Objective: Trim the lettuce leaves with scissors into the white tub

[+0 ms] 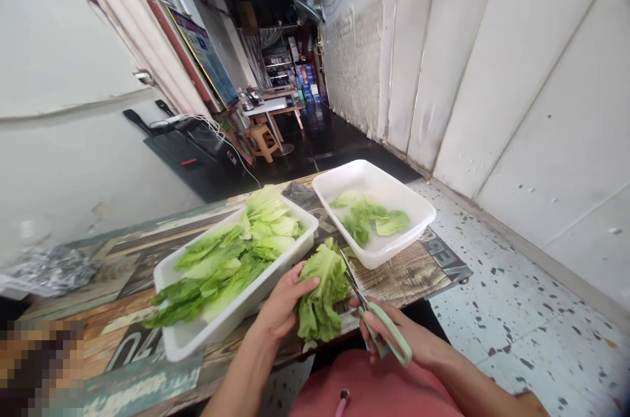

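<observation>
My left hand [283, 299] grips a green lettuce leaf [322, 299], thumb on top, over the table's near edge. In my right hand [388, 325] is a pair of scissors [391, 335] with pale green handles. Their blades point up and away, along the right side of the leaf. To the left, a long white tray [236, 308] is heaped with whole lettuce leaves [236, 259]. Beyond the scissors sits a second white tray [394, 249] with a few lettuce pieces [367, 217] at its bottom. A small pale green scrap lies near the blade tips.
The trays stand on a table [418, 272] with a printed wood-plank pattern. At its left end is a crinkled silvery bundle [52, 266]. A black object with a cable [187, 148] leans behind. Farther back are a stool [263, 141] and a small table [268, 106]. A white wall runs along the right.
</observation>
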A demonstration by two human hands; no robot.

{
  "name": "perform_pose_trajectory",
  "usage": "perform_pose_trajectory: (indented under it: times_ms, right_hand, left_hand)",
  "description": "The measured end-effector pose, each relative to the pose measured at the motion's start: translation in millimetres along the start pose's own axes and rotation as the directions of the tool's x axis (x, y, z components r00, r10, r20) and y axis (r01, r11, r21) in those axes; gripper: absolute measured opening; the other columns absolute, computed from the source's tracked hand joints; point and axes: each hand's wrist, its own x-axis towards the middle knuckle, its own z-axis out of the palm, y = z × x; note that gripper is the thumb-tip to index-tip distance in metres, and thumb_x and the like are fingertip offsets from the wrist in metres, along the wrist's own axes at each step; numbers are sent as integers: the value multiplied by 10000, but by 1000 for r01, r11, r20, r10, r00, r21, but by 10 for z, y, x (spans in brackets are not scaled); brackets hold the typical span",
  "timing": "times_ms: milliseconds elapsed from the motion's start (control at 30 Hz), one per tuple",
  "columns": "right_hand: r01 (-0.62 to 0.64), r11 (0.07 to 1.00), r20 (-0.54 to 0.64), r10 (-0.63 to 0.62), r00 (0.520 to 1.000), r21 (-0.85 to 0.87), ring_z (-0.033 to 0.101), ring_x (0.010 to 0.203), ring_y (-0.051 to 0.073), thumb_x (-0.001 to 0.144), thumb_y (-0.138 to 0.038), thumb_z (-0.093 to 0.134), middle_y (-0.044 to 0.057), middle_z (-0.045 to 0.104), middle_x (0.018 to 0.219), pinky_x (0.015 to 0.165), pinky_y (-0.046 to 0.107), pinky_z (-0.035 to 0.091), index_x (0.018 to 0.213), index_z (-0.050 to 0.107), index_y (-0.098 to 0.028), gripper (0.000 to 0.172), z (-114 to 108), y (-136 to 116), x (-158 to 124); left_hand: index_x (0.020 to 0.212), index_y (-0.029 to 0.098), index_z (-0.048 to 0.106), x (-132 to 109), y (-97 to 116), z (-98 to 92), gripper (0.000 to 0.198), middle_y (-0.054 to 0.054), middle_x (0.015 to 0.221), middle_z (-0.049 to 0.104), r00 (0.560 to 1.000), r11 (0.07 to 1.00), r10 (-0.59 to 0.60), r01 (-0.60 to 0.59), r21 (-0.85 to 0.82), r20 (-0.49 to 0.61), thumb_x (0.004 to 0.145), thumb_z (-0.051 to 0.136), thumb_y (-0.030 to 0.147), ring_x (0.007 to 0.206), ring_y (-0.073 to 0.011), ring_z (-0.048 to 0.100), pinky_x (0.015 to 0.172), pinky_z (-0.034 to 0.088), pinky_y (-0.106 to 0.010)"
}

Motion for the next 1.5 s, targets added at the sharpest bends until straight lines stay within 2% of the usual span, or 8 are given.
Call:
perform_pose_trajectory:
  times_ms: [267,533,700,967,1133,1333,1433,1500]
  right_hand:
    - [-45,985,65,56,996,-164,549,643,133,772,-732,564,-7,556,791,602,270,412,1190,531,-168,702,-59,-124,-60]
    - [-106,994,0,106,994,-24,540,509,106,763,-714,594,-40,550,713,519,266,471,1097,544,-177,635,-20,-14,25]
    - [-106,992,-34,109,993,72,551,514,105,780,-672,621,-42,558,689,514,263,494,1087,543,-168,595,-40,37,-7]
    - [-115,983,-74,127,989,144,574,538,118,833,-616,604,-30,570,727,558,294,533,1156,527,-186,543,-93,108,-91]
    - [-119,977,-82,135,987,176,559,527,122,807,-626,626,-28,566,711,542,297,528,1172,543,-188,576,-38,151,-109]
    - [-121,974,-217,162,963,191,558,553,141,750,-629,681,-14,578,701,545,291,532,1227,548,-207,650,41,160,-92]
    - [-162,967,-223,205,953,195,544,542,144,719,-660,687,-10,566,685,511,281,516,1246,549,-229,695,20,219,-54]
    - [-194,969,-238,226,945,152,541,529,146,726,-696,647,-3,562,680,505,280,505,1247,562,-239,697,-9,273,-33]
  left_hand:
    - [997,105,694,92,37,-92,375,-134,912,757,988,986,-153,153,-59,17,650,815,177,864,-268,725,802,571,-345]
    - [978,107,706,105,87,-133,336,-131,911,756,988,988,-155,154,-22,-10,680,799,232,790,-248,722,758,574,-338]
    - [1022,129,693,116,101,-16,397,-120,1034,741,986,984,112,-93,151,-126,694,779,335,1021,-289,672,895,529,-370]
    - [936,258,718,-73,82,46,154,-58,1224,673,669,505,738,-454,734,-93,829,632,328,1226,-267,545,1150,309,-420]
    - [1122,243,718,-228,-171,-11,332,-103,1204,682,733,318,650,-502,804,201,794,675,281,1186,-308,573,1130,339,-442]
    - [1128,152,645,252,-392,-104,290,-128,1145,690,806,-158,477,-315,936,352,887,486,140,1130,-276,598,1033,445,-469]
    - [1034,141,661,315,-309,-100,216,-117,1066,707,760,-243,538,-276,930,366,898,494,128,1070,-265,622,987,483,-432]
    - [1036,137,664,180,-203,-84,214,-115,1066,711,669,-271,623,-301,914,405,915,488,138,1041,-249,635,965,500,-403]
